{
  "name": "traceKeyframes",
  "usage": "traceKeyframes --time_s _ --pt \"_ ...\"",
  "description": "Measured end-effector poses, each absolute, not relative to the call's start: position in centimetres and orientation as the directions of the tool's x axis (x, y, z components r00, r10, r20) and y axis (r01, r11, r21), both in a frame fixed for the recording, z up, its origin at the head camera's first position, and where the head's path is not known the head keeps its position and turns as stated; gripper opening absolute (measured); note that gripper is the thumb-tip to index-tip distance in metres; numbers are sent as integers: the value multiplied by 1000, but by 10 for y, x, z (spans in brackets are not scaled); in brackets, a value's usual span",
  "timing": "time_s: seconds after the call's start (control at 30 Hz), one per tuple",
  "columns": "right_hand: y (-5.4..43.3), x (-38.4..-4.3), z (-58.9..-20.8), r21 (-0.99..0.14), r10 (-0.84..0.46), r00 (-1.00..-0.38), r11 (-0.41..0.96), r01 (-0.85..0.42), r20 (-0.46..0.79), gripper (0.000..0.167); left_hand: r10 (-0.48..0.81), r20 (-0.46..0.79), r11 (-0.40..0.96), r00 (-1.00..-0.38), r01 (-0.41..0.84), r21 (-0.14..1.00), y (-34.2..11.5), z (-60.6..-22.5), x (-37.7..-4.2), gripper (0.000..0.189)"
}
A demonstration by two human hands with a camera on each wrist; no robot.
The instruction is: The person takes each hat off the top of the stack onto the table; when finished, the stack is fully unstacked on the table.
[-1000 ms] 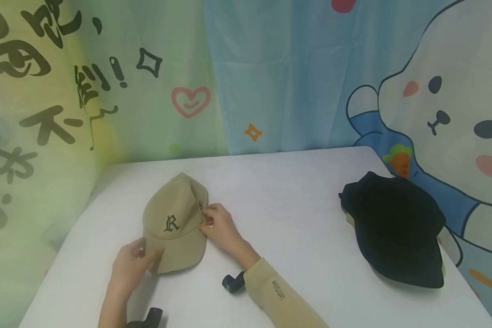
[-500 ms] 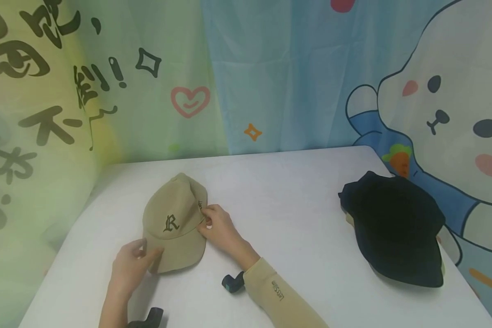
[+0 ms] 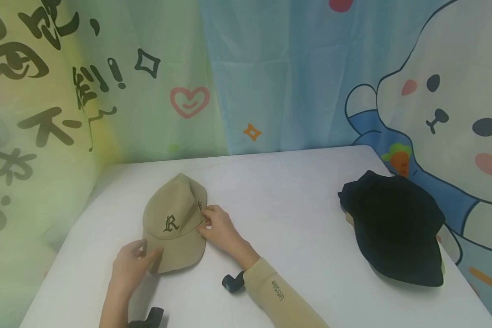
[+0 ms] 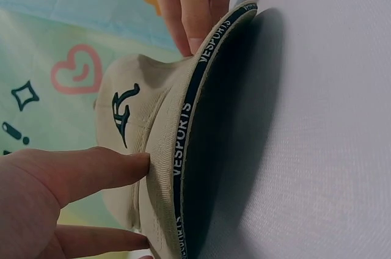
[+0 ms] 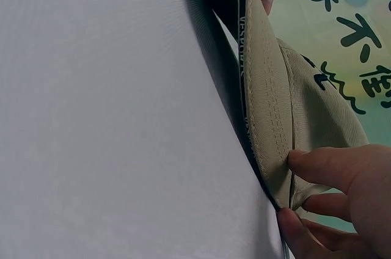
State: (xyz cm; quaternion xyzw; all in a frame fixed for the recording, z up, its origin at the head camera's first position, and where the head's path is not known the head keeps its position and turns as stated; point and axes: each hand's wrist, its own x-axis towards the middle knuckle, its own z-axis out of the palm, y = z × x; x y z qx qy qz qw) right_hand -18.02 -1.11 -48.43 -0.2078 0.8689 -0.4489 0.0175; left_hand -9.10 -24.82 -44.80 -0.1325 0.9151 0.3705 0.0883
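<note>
A beige cloth baseball cap point(image 3: 157, 205) with a dark embroidered R sits on a white rectangular table point(image 3: 279, 218), brim toward the person. The left hand point(image 3: 132, 262) pinches the brim's left side; the right hand point(image 3: 222, 231) pinches near the crown's right edge. Well apart, at right, lies a black peaked cap point(image 3: 397, 228), apparently over something beige point(image 3: 350, 219).

The white tabletop point(image 3: 279, 228) ran to a straight far edge. At left sat a beige cap point(image 3: 170, 209), crown up, brim toward the near side, shadow under the brim. Well apart, by the right edge, was a black cap point(image 3: 393, 228), a beige sliver point(image 3: 350, 219) showing beneath its left side.
</note>
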Motion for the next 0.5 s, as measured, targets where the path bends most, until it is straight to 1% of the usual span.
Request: traceKeyframes --time_s 0.5 --pt "-12 -179 -484 -770 -373 -907 515 -376 193 48 -157 -252 702 -955 -287 651 -250 -449 -91 90"
